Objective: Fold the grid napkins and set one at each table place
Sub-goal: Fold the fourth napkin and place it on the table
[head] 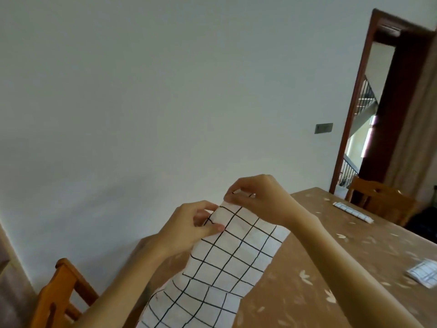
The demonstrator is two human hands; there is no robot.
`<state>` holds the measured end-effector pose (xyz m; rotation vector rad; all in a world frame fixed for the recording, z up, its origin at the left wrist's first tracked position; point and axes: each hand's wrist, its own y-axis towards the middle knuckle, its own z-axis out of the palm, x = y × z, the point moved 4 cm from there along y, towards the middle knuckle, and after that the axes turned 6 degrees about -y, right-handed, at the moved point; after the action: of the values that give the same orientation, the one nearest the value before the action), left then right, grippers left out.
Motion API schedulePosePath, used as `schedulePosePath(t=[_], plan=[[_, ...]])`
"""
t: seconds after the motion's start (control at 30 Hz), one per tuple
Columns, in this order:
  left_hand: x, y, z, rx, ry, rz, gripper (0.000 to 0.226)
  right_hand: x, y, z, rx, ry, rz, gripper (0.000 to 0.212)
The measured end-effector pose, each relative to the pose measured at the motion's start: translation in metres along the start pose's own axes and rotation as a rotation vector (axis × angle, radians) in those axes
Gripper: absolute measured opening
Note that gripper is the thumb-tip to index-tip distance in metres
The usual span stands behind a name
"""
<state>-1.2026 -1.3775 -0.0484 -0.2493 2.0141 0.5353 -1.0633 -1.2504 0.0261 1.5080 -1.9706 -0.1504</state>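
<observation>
- napkin (224, 261): white with a black grid, held up by its top edge between both sets of fingers; it hangs from them down toward the near frame edge, where its lower end is cut off
- left hand (196, 224): thumb and curled fingers grasp the napkin's top left corner in a pinch
- right hand (256, 200): thumb and fingertips grasp the top edge in a pinch, just beyond and right of the left fingers; the hands are near each other, not touching
- table (354, 268): brown cloth with pale leaf marks, below and right of the right fingers; the hanging napkin overlaps its near left part; cannot tell whether they touch
- folded napkin (352, 212): narrow strip lying flat on the table, well to the right of the right fingers, in front of the far chair (380, 201)
- second folded napkin (423, 273): flat on the table, right of and below the fingers, partly cut off by the frame edge
- chair (59, 294): wooden, below and left of the left fingers
- wall (142, 102): pale, behind the fingers; switch (324, 128) up and right of them, beside a dark doorway (357, 110) with stair railings beyond
</observation>
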Motion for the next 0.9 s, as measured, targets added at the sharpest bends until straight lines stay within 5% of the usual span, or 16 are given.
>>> schedulePosePath(t=[0.4, 0.6, 0.9], plan=[[0.02, -0.012, -0.007, -0.032, -0.044, -0.032, 0.023, -0.018, 0.01, -0.017, -0.235, 0.079, 0.098, 0.025], [0.052, -0.024, -0.014, 0.014, 0.125, -0.13, 0.054, -0.011, 0.024, -0.02, -0.344, 0.147, 0.111, 0.028], [0.09, -0.045, -0.025, -0.097, 0.129, -0.156, 0.035, -0.008, 0.038, -0.035, -0.381, 0.12, 0.095, 0.025]])
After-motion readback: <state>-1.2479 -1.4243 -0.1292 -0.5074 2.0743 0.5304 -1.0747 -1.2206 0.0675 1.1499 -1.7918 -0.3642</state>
